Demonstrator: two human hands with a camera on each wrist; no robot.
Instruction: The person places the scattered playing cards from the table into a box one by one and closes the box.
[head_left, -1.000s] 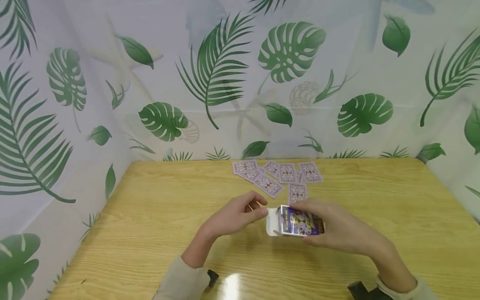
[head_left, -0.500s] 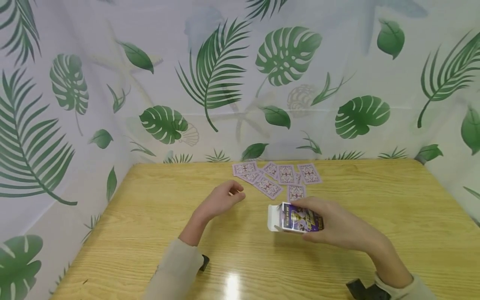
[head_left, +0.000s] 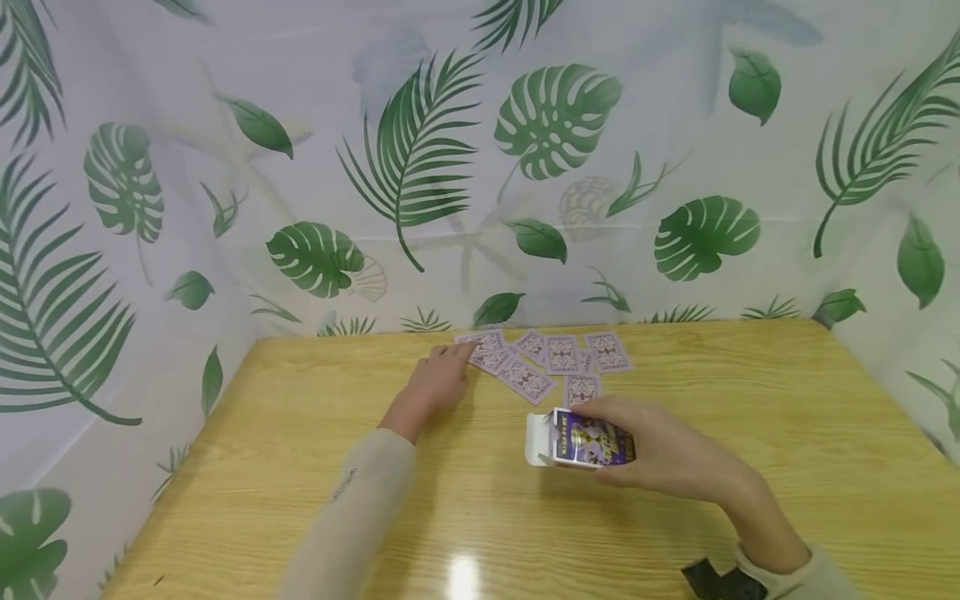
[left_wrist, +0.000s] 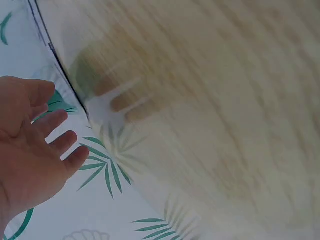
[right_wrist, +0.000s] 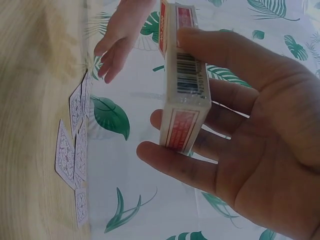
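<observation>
My right hand [head_left: 663,450] grips a purple playing-card box [head_left: 594,440] around its sides, a little above the table. The white flap [head_left: 537,439] of the box hangs open toward the left. In the right wrist view the barcode end of the box [right_wrist: 188,75] shows between thumb and fingers. My left hand [head_left: 438,375] reaches to the back of the table, its fingertips over the leftmost card [head_left: 491,339]. Several patterned playing cards [head_left: 561,356] lie face down there, some overlapping. In the left wrist view the left hand [left_wrist: 35,150] has loosely spread fingers, holding nothing.
The wooden table [head_left: 300,467] meets a white, leaf-printed cloth [head_left: 420,275] along its back and left edges. One card [head_left: 581,389] lies just behind the box. A black strap [head_left: 720,581] is on the right wrist.
My left hand has left the box's flap and moved away to the far left, up to the leftmost cards. The right hand keeps holding the box in nearly the same place.
</observation>
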